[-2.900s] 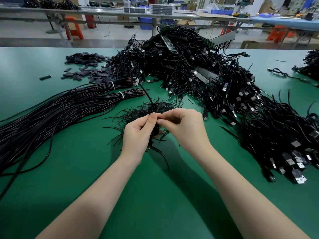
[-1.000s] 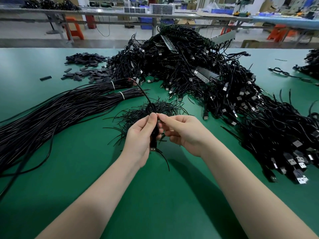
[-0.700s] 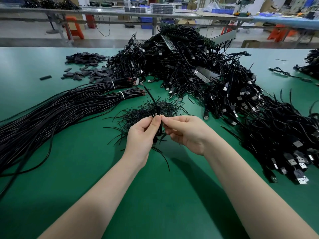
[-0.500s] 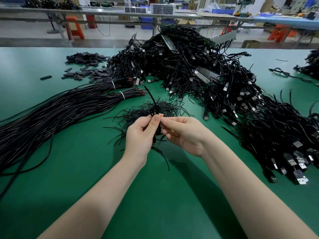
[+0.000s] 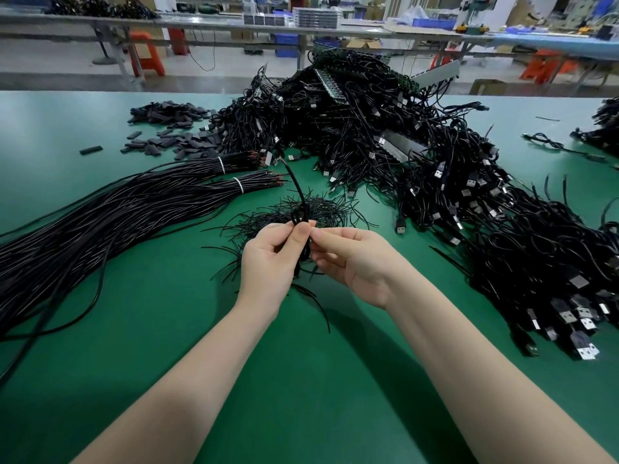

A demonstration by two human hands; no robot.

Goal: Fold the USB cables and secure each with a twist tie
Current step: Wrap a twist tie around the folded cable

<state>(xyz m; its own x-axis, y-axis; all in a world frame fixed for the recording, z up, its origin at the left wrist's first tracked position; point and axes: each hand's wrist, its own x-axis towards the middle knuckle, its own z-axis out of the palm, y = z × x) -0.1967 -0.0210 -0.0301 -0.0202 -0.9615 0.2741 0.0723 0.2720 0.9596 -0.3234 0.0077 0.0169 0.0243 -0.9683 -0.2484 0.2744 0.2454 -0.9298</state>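
A folded black USB cable (image 5: 301, 216) stands upright between my hands above the green table (image 5: 167, 329). My left hand (image 5: 268, 262) pinches the folded bundle between thumb and fingers. My right hand (image 5: 351, 259) pinches a thin black twist tie against the bundle at its fingertips; the tie itself is mostly hidden. One loose end of the cable sticks up and back toward the far pile. Just behind my hands lies a heap of black twist ties (image 5: 301, 209).
Long straight cable bundles (image 5: 117, 209) bound with white ties lie at the left. A big pile of tied USB cables (image 5: 435, 182) fills the middle and right. Small black sleeves (image 5: 167, 128) are scattered at the far left. Workbenches and orange stools stand beyond the table.
My hands have stayed in place. The right fingers have worked the tie around the bundle, and the cable has been lifted slightly so its folded loop shows above my left thumb.
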